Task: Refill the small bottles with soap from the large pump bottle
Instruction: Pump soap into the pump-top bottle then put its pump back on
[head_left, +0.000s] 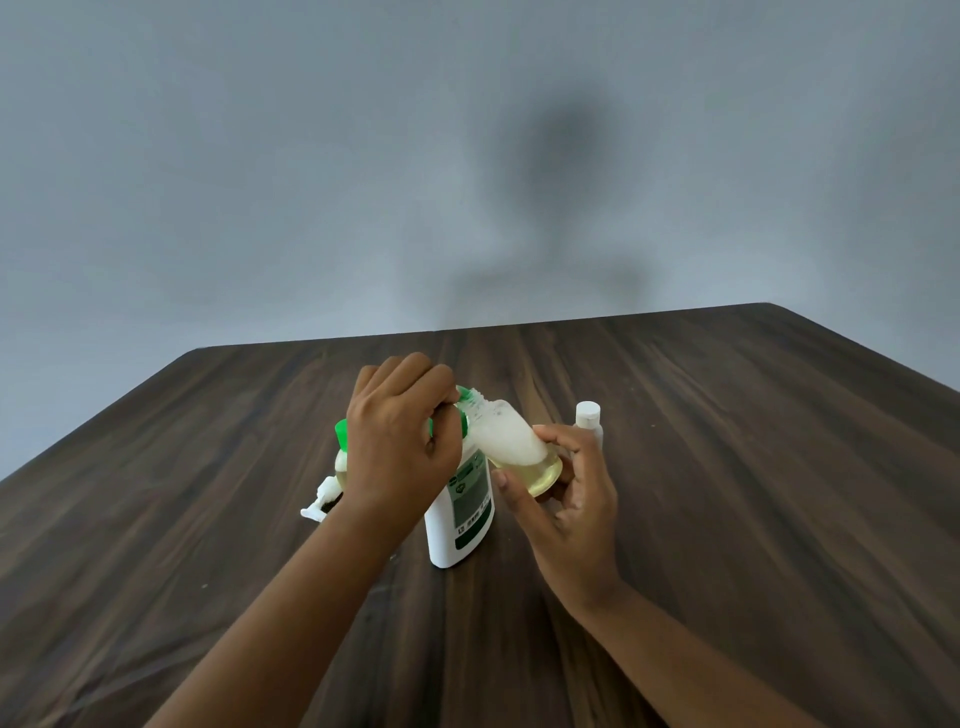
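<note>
A large white pump bottle (460, 514) with a green label stands at the table's middle. My left hand (397, 441) curls over its green pump head (462, 400), hiding most of it. My right hand (563, 488) holds a small clear bottle (511, 449) tilted, neck up against the pump spout; it contains yellowish soap and white foam. Partly hidden behind my left hand is another small bottle with a green cap (341, 441). To the right, behind my right hand, stands a small bottle with a white cap (589, 418).
A small white pump part (324, 496) lies on the dark wooden table (727, 467) left of the big bottle. A grey wall rises behind the table's far edge.
</note>
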